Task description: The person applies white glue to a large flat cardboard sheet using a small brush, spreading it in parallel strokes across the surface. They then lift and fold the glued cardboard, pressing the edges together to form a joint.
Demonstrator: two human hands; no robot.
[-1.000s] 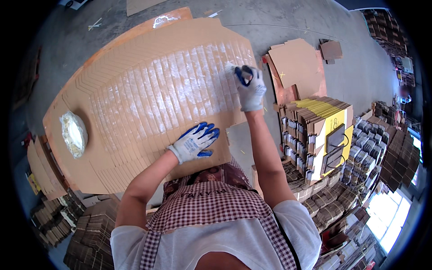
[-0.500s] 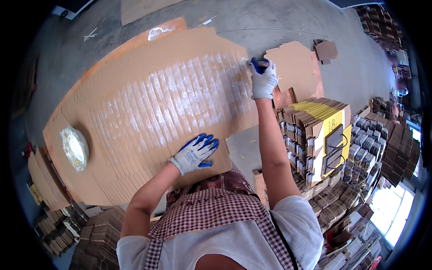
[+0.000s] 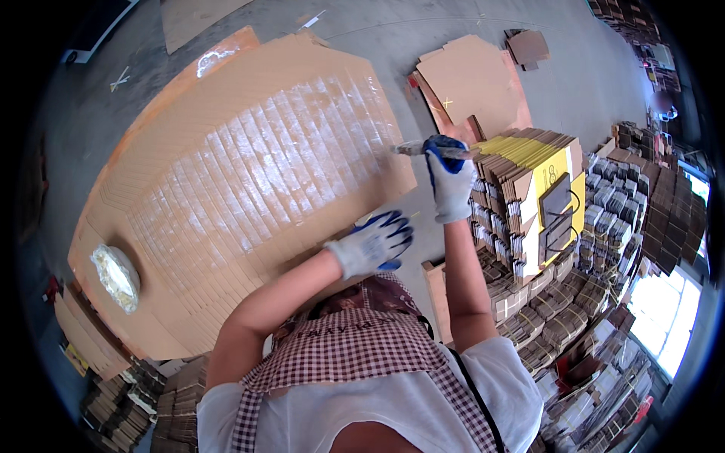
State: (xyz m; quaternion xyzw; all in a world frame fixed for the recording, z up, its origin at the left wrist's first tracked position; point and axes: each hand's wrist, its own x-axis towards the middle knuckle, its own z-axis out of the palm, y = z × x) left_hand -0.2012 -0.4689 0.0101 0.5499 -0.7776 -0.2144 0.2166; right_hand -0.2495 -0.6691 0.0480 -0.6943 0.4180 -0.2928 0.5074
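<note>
Right hand [image 3: 451, 180] closed around a brush [image 3: 414, 149], at the right edge of the fanned cardboard sheets [image 3: 249, 189]. Left hand [image 3: 371, 245] open, flat on the sheets' near edge. Plastic bag [image 3: 115, 275] at their left end.

A slim brush [image 3: 414, 148] lies level, pointing left over the glossy, glue-wet fanned cardboard sheets [image 3: 249, 189] on the worktop.

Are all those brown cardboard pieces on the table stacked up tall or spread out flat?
Spread out flat. The cardboard pieces lie overlapping in rows across the table, shiny in the middle.
</note>
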